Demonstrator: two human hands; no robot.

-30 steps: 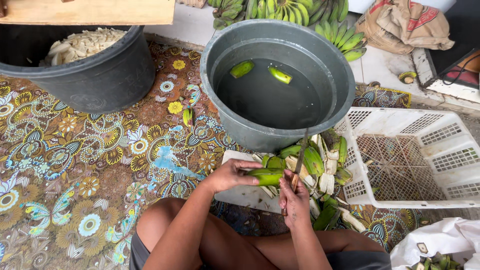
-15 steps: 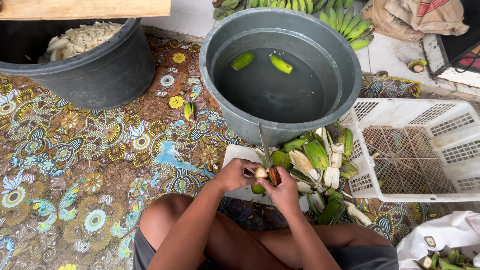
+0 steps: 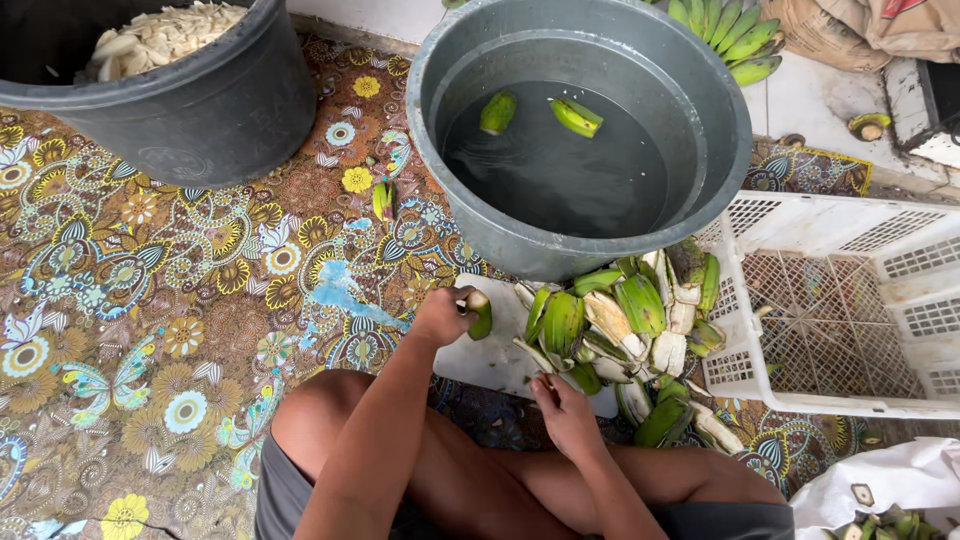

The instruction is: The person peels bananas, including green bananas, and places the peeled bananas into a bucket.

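Mid-peel: left hand (image 3: 440, 318) is clamped on a half-peeled banana (image 3: 480, 312) over the board (image 3: 480, 360); right hand (image 3: 565, 410), fingers curled on a knife, sits by the peel pile (image 3: 625, 320). Next, probably careful cutting.

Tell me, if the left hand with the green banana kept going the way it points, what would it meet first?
Probably the grey tub of water. The left hand holds the banana just short of the tub's near wall, pointing up toward it. Nothing seems to lie between, though depth is hard to judge from above.
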